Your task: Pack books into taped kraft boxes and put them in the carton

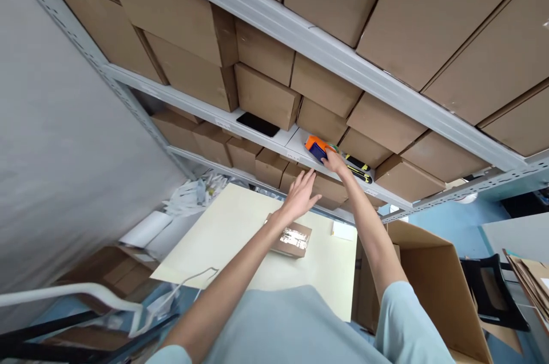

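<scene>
My right hand (333,160) is stretched out to the shelf, its fingers closed round an orange and dark-blue tape dispenser (317,147). Beside it on the same shelf lie two black-and-yellow utility knives (359,174). My left hand (300,195) has its fingers spread and holds nothing. It hovers over the far side of a small brown cardboard box (294,238), which has shiny tape across its top and rests on the pale table (240,221). My left forearm covers part of that box.
Metal shelves (343,67) packed with cardboard boxes (266,95) rise in front. A flat black object (258,124) lies on the middle shelf. A small white box (343,231) is on the table's right. A large open carton (433,278) stands right, near a black chair (493,290).
</scene>
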Demonstrator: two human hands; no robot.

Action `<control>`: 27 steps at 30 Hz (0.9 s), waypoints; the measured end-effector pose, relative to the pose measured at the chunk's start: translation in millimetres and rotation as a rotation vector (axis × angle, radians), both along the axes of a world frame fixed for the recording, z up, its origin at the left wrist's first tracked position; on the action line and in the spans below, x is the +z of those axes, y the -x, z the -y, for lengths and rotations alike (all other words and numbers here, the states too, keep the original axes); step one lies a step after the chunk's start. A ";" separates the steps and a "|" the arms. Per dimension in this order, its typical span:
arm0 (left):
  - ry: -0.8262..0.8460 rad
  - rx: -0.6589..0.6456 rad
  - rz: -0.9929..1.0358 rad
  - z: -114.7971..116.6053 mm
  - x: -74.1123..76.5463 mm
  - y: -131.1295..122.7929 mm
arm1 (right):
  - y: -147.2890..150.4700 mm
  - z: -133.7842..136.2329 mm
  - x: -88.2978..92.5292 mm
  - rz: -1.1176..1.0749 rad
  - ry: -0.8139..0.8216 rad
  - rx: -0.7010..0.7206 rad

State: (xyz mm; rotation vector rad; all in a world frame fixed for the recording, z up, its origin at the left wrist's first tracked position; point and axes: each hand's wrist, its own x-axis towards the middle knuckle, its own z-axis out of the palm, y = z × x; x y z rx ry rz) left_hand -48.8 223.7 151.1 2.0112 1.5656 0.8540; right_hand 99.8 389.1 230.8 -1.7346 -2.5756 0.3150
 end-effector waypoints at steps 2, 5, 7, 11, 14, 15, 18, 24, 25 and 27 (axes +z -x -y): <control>0.047 0.003 0.001 19.6 -16.5 6.8 | 6.7 -8.5 -5.1 0.028 0.008 0.002; 0.133 0.025 0.005 43.1 -41.1 17.1 | 9.2 -16.4 -13.6 0.024 -0.012 -0.008; 0.184 0.054 0.005 55.5 -56.7 26.7 | 3.4 -14.3 -23.4 -0.051 -0.108 -0.024; 0.284 0.154 -0.005 86.0 -98.0 57.1 | -27.9 33.8 -72.8 -0.439 -0.399 -0.045; 0.412 0.274 0.001 116.0 -136.4 80.2 | -51.1 120.9 -130.1 -0.665 -0.379 -0.133; 0.465 0.317 0.004 125.3 -148.0 85.1 | -54.8 155.8 -148.5 -0.700 -0.322 -0.185; 0.576 0.393 0.015 142.8 -173.1 86.9 | -51.8 251.7 -194.1 -0.724 -0.102 -0.414; 0.566 0.378 0.071 133.4 -181.5 51.8 | -15.7 317.0 -244.6 -0.629 0.244 -0.726; 0.549 0.398 0.073 130.6 -180.3 45.9 | -9.8 315.1 -249.6 -0.622 0.278 -0.748; 0.537 0.440 0.060 126.2 -177.8 36.6 | -0.9 308.7 -258.2 -0.597 0.312 -0.776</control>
